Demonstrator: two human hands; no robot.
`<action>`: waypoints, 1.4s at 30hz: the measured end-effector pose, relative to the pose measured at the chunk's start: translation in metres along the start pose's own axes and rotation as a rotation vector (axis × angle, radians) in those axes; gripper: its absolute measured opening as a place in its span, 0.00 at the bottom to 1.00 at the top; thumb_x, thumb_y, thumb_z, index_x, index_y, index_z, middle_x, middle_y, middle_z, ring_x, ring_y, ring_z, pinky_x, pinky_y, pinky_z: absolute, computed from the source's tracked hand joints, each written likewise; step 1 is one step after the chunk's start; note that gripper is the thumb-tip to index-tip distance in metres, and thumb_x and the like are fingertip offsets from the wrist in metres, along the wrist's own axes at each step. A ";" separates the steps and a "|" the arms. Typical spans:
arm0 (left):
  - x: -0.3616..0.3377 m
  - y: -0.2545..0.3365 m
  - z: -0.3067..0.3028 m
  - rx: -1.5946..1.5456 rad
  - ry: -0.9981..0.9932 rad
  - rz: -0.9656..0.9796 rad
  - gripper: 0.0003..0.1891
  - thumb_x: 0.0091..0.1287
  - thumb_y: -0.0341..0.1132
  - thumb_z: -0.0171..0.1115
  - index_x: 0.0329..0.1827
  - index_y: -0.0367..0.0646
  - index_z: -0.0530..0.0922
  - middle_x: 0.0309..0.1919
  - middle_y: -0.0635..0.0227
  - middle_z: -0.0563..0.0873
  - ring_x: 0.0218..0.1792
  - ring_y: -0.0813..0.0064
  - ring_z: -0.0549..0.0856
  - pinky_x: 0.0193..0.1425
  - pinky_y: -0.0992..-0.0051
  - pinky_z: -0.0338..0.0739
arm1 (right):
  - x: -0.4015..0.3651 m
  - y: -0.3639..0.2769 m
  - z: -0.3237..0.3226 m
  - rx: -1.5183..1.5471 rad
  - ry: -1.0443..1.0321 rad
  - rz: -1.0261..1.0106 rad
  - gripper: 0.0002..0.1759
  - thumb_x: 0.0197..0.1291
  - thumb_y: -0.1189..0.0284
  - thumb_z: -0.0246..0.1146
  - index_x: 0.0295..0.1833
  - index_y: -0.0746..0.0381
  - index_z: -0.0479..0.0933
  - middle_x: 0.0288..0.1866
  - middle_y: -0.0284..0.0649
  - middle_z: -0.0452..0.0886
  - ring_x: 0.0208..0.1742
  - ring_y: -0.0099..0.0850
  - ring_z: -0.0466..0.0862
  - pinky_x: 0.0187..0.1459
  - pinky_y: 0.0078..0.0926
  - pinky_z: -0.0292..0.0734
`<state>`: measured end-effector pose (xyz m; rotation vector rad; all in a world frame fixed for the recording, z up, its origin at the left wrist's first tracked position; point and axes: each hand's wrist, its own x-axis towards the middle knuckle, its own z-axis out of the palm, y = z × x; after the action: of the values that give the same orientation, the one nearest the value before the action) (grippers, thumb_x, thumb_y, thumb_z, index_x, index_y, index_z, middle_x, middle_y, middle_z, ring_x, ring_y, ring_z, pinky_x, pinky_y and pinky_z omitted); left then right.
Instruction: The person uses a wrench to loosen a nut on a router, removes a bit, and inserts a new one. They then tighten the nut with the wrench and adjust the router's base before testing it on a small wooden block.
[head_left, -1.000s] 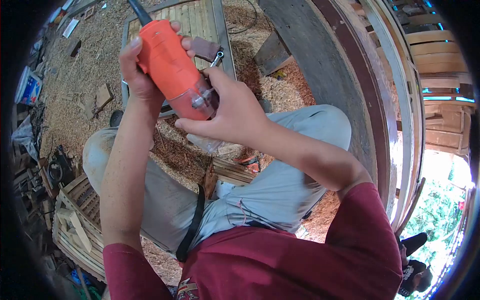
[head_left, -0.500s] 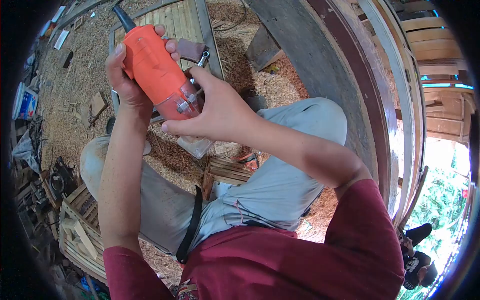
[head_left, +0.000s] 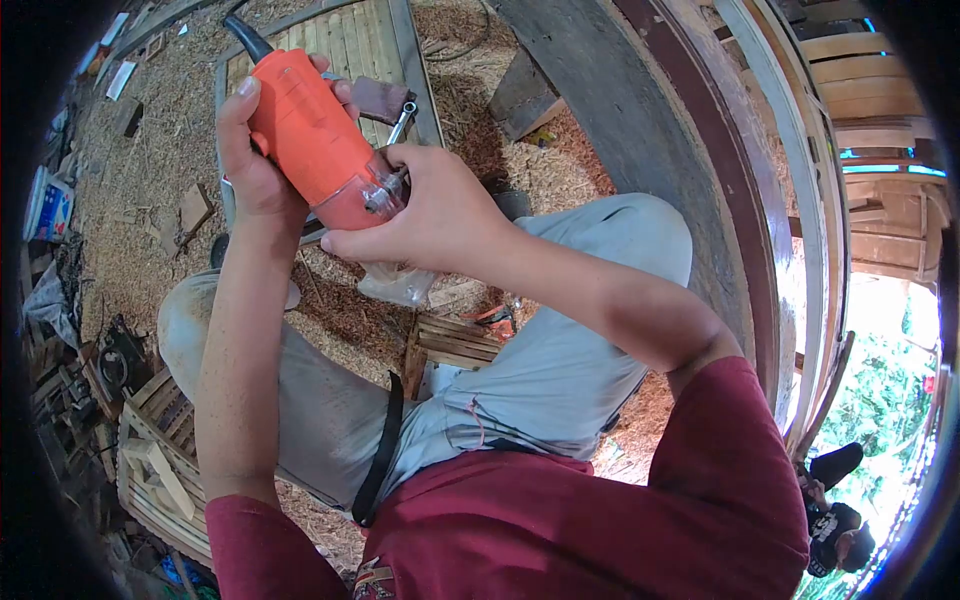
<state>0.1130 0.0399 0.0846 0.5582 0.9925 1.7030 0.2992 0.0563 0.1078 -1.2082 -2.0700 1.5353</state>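
Note:
An orange power tool, which looks like a trim router [head_left: 308, 125], is held tilted above my lap, its black cord end [head_left: 246, 38] at the upper left. My left hand [head_left: 255, 150] is wrapped round its orange body, fingertips showing over the far side. Around the clear base [head_left: 372, 198] at the lower end, my right hand [head_left: 435, 205] is closed, thumb underneath and index finger bent over a metal fitting. A silver wrench [head_left: 402, 122] sticks out just beyond my right index finger; its lower end is hidden. Below the hand hangs a clear plastic piece [head_left: 395, 284], partly covered.
Wood shavings [head_left: 130, 220] cover the ground. A slatted wooden panel [head_left: 385, 45] lies ahead, with a brownish block [head_left: 380, 100] on it. Long timber beams [head_left: 640, 110] run along the right. Another person [head_left: 835, 520] is at the far lower right. A white bucket [head_left: 50, 205] stands left.
The router has shifted and turned slightly in my hands. My right fingers have moved a little over the base, and the wrench has tilted slightly. The clear plastic piece has shifted right.

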 end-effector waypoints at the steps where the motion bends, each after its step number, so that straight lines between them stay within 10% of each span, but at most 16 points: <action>1: -0.001 0.001 0.001 0.008 0.015 0.003 0.35 0.70 0.60 0.55 0.67 0.37 0.74 0.58 0.56 0.84 0.54 0.58 0.87 0.57 0.58 0.85 | 0.000 0.000 0.000 -0.016 -0.005 -0.009 0.41 0.35 0.47 0.85 0.43 0.72 0.83 0.33 0.49 0.89 0.35 0.36 0.90 0.42 0.34 0.85; 6: 0.000 0.003 -0.002 0.007 -0.033 -0.001 0.35 0.70 0.60 0.54 0.66 0.37 0.75 0.58 0.57 0.84 0.54 0.58 0.87 0.57 0.58 0.85 | 0.000 -0.002 -0.001 -0.048 -0.003 -0.025 0.38 0.38 0.50 0.86 0.44 0.70 0.84 0.33 0.41 0.88 0.33 0.27 0.88 0.41 0.28 0.84; 15: -0.003 0.003 -0.003 -0.007 -0.052 -0.009 0.34 0.71 0.60 0.54 0.66 0.37 0.74 0.57 0.57 0.84 0.53 0.59 0.87 0.56 0.59 0.84 | -0.002 -0.004 -0.002 -0.037 -0.004 -0.026 0.40 0.35 0.47 0.83 0.42 0.73 0.83 0.31 0.50 0.88 0.33 0.39 0.92 0.41 0.36 0.86; 18: -0.003 0.002 -0.003 -0.003 -0.057 -0.008 0.35 0.71 0.60 0.54 0.66 0.37 0.75 0.57 0.57 0.84 0.52 0.59 0.87 0.55 0.59 0.84 | -0.001 -0.001 0.000 -0.045 -0.007 -0.014 0.37 0.37 0.50 0.87 0.42 0.69 0.84 0.32 0.41 0.88 0.32 0.27 0.88 0.39 0.28 0.83; 27: 0.000 -0.001 -0.002 -0.031 0.013 -0.022 0.35 0.65 0.59 0.58 0.61 0.35 0.78 0.46 0.52 0.87 0.45 0.60 0.88 0.50 0.61 0.86 | 0.007 0.009 -0.001 -0.031 -0.055 -0.020 0.43 0.35 0.44 0.84 0.43 0.73 0.83 0.34 0.50 0.89 0.36 0.38 0.91 0.42 0.35 0.85; 35: 0.018 0.009 -0.013 -0.246 0.013 0.074 0.34 0.63 0.59 0.61 0.58 0.35 0.79 0.42 0.51 0.88 0.42 0.56 0.88 0.50 0.58 0.86 | 0.022 -0.005 -0.042 0.073 -0.324 -0.002 0.41 0.60 0.53 0.79 0.69 0.69 0.75 0.54 0.39 0.86 0.52 0.24 0.85 0.57 0.26 0.80; 42: 0.033 0.004 -0.035 -0.757 -0.226 -0.026 0.35 0.62 0.58 0.65 0.58 0.33 0.75 0.45 0.54 0.82 0.43 0.60 0.84 0.51 0.61 0.86 | 0.024 -0.005 -0.037 0.387 -0.573 -0.031 0.33 0.70 0.56 0.72 0.69 0.69 0.76 0.57 0.39 0.86 0.56 0.24 0.84 0.62 0.26 0.78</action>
<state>0.0725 0.0575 0.0652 0.2205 0.1513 1.7839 0.3074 0.0978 0.1211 -0.6386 -1.9279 2.3337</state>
